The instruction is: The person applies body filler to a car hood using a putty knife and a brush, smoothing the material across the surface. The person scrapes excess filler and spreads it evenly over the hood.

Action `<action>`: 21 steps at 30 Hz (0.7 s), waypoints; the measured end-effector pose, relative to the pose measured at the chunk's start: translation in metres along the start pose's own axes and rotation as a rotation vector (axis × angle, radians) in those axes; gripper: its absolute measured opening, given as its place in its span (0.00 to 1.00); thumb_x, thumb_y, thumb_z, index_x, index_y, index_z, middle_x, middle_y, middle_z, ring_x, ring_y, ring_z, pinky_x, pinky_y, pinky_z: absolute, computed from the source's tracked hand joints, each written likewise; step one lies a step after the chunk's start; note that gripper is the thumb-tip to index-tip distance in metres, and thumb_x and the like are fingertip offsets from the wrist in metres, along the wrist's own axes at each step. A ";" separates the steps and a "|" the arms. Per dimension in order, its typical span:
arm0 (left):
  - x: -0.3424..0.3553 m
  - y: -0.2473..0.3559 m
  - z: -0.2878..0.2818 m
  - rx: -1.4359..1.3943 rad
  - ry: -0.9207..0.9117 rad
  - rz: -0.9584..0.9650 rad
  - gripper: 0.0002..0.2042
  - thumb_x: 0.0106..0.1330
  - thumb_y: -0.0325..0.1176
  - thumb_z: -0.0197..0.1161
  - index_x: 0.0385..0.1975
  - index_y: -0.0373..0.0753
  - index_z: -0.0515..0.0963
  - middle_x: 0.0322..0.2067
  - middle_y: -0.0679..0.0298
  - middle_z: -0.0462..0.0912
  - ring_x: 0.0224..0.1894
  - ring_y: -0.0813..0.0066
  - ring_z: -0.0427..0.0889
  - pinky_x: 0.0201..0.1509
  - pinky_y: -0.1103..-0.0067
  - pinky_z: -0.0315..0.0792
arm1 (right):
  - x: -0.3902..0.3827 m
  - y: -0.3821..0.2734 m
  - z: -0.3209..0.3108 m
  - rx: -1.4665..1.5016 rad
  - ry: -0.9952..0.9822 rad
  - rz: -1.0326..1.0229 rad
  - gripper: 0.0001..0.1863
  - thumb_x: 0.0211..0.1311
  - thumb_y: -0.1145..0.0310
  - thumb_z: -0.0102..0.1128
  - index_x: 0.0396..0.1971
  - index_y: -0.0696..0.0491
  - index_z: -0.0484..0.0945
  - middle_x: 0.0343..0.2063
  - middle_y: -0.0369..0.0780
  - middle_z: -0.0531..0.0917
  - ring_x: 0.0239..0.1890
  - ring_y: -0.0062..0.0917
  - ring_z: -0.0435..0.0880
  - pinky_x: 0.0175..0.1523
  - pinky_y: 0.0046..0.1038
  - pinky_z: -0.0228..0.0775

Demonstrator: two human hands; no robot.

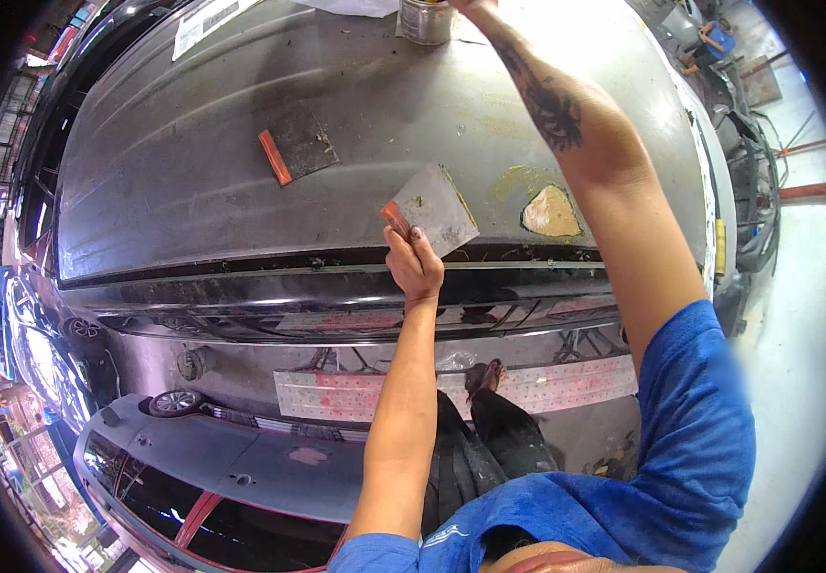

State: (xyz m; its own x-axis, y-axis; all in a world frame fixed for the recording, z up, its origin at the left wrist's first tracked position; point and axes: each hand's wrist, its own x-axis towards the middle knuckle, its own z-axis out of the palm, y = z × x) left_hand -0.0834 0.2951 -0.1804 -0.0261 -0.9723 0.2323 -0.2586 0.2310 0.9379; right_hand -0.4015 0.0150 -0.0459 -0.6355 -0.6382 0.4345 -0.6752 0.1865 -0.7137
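Right hand [461, 4] is cut off up by the tin can [426, 19] — grip's anyone's guess; left hand [415, 265] is clamped on a spreader [437, 208] — second spreader [296, 145] left of it on the car hood [183, 172].

left hand [414, 265]: grips spreader [437, 207] | right hand [470, 5]: at tin [425, 19]

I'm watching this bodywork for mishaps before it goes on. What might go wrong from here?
The metal can stands far up the sloped grey hood, beside the reaching right hand; a nudge might tip it. The left hand holds a flat spreader by one corner, so it may slip. A second spreader lies loose on the slope and might slide.
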 end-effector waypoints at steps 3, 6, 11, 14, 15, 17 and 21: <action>0.000 -0.001 0.000 0.051 0.056 0.124 0.12 0.67 0.34 0.52 0.40 0.30 0.65 0.22 0.46 0.77 0.26 0.40 0.79 0.25 0.62 0.70 | 0.010 0.005 -0.023 -0.100 0.206 -0.184 0.18 0.50 0.57 0.64 0.26 0.60 0.83 0.22 0.51 0.83 0.30 0.44 0.84 0.39 0.40 0.76; 0.003 0.001 -0.002 0.023 0.007 0.062 0.11 0.67 0.34 0.51 0.39 0.31 0.65 0.21 0.46 0.77 0.26 0.41 0.79 0.26 0.62 0.70 | 0.007 0.007 -0.050 -0.041 0.250 -0.124 0.17 0.52 0.58 0.63 0.26 0.60 0.82 0.22 0.51 0.83 0.29 0.44 0.84 0.37 0.40 0.74; 0.004 0.005 -0.002 0.016 0.010 0.072 0.10 0.66 0.34 0.51 0.38 0.31 0.65 0.21 0.46 0.76 0.25 0.42 0.79 0.26 0.62 0.69 | -0.029 0.013 -0.111 0.463 0.324 0.104 0.15 0.58 0.65 0.58 0.17 0.59 0.77 0.12 0.40 0.78 0.15 0.24 0.76 0.21 0.28 0.65; 0.004 0.002 0.000 0.017 0.030 0.076 0.11 0.67 0.34 0.51 0.38 0.30 0.65 0.22 0.44 0.76 0.26 0.40 0.78 0.27 0.61 0.69 | -0.067 0.023 -0.164 0.814 0.300 0.035 0.14 0.62 0.70 0.53 0.15 0.53 0.73 0.10 0.33 0.70 0.11 0.17 0.66 0.16 0.22 0.56; 0.004 0.001 0.000 0.003 0.035 0.072 0.12 0.67 0.34 0.51 0.38 0.30 0.66 0.22 0.43 0.76 0.26 0.39 0.78 0.27 0.61 0.69 | -0.082 0.026 -0.182 0.801 0.371 0.139 0.12 0.63 0.70 0.52 0.20 0.56 0.74 0.12 0.34 0.72 0.11 0.18 0.67 0.16 0.22 0.57; 0.006 -0.003 0.000 0.018 0.056 0.115 0.13 0.67 0.34 0.51 0.39 0.29 0.67 0.25 0.41 0.76 0.28 0.39 0.78 0.30 0.61 0.68 | -0.127 0.041 -0.227 0.818 0.303 0.131 0.12 0.62 0.67 0.55 0.22 0.58 0.74 0.12 0.37 0.72 0.11 0.21 0.68 0.18 0.25 0.61; 0.010 0.000 -0.001 0.019 0.031 0.112 0.11 0.67 0.34 0.49 0.37 0.29 0.67 0.22 0.49 0.74 0.24 0.55 0.76 0.30 0.66 0.67 | -0.239 0.078 -0.285 0.824 0.163 0.278 0.14 0.64 0.67 0.51 0.38 0.62 0.79 0.21 0.38 0.78 0.18 0.19 0.73 0.20 0.23 0.64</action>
State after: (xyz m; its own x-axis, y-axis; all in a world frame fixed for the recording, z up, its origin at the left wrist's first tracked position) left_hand -0.0825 0.2851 -0.1776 -0.0261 -0.9389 0.3431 -0.2745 0.3368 0.9007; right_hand -0.4092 0.3952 -0.0486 -0.8246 -0.5235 0.2142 -0.0435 -0.3189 -0.9468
